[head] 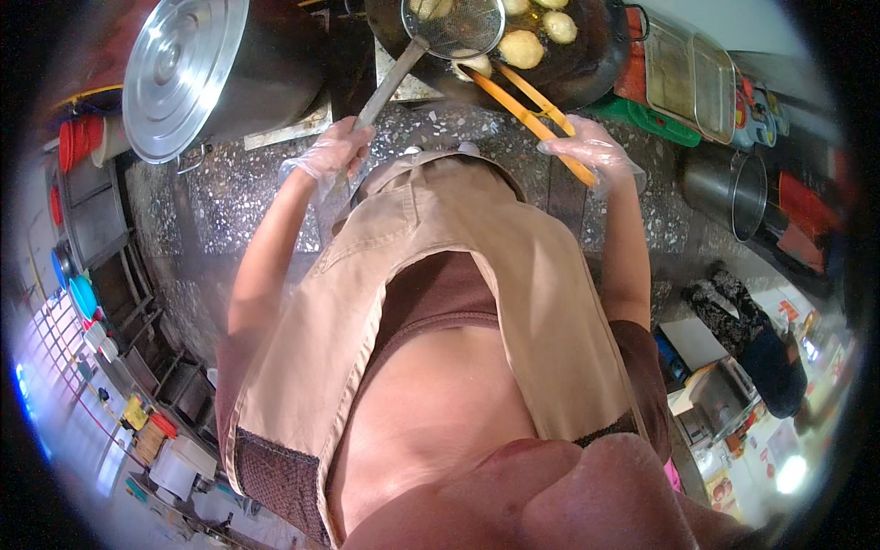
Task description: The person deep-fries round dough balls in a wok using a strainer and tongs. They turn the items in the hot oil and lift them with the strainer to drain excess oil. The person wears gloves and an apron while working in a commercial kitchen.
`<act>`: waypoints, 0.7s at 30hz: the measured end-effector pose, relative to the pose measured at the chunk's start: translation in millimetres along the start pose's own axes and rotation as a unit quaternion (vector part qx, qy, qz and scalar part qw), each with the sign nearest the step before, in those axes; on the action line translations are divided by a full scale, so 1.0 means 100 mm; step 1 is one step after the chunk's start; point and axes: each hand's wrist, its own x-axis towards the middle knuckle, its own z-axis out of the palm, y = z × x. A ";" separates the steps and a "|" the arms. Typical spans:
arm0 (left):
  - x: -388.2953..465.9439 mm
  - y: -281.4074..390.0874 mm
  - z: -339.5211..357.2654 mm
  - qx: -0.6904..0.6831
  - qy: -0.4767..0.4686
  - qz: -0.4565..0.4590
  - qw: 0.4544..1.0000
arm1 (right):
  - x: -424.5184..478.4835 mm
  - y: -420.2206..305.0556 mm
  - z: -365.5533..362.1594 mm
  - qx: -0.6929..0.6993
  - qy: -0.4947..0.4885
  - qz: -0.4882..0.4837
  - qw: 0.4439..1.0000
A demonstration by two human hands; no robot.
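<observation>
My left hand, in a clear plastic glove, grips the handle of a round wire-mesh skimmer. The skimmer's mesh hangs over a large dark wok with hot oil in it. Tongs, yellow-brown and apparently of wood or bamboo, are in my gloved right hand. Their darkened tips are apart, and one touches or overlaps a pale fried piece just below the skimmer's rim. A golden round fried piece lies to its right, with several others in the oil. The wok's far side is cut off.
A big pot with a shiny metal lid stands at left. Metal trays and a green basket sit right of the wok. A steel pot is farther right. Another person appears at the right rim, above the speckled floor.
</observation>
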 end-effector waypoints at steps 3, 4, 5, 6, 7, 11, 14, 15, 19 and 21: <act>-0.05 0.03 -0.01 -0.007 0.011 -0.006 1.000 | -0.11 -0.20 -0.10 -0.010 -0.005 0.029 1.000; -0.06 0.04 -0.01 -0.008 0.016 -0.007 1.000 | -0.05 -0.12 -0.10 0.005 -0.014 0.027 1.000; -0.06 0.03 -0.01 -0.004 0.011 -0.007 1.000 | -0.06 -0.13 -0.11 0.013 -0.019 0.029 0.999; -0.05 0.02 -0.02 0.000 0.009 -0.008 1.000 | -0.05 -0.16 -0.12 0.021 -0.024 0.029 0.999; -0.04 0.01 -0.03 0.003 0.007 -0.008 1.000 | -0.03 -0.18 -0.13 0.028 -0.030 0.029 0.999; -0.03 -0.02 -0.05 0.000 0.008 0.000 1.000 | 0.13 -0.02 -0.16 -0.028 -0.014 0.018 0.999; -0.08 0.05 -0.06 0.015 0.010 -0.001 1.000 | 0.30 0.15 -0.11 -0.003 -0.022 -0.024 0.999; -0.10 0.07 -0.07 0.020 0.010 -0.001 1.000 | 0.29 0.12 -0.11 -0.004 -0.024 -0.022 0.999; -0.12 0.05 -0.03 0.006 0.013 -0.006 1.000 | 0.19 -0.04 -0.06 -0.044 -0.001 0.004 0.999; -0.12 0.01 0.01 -0.014 0.036 -0.004 0.999 | 0.11 -0.10 -0.01 -0.071 0.031 0.003 0.997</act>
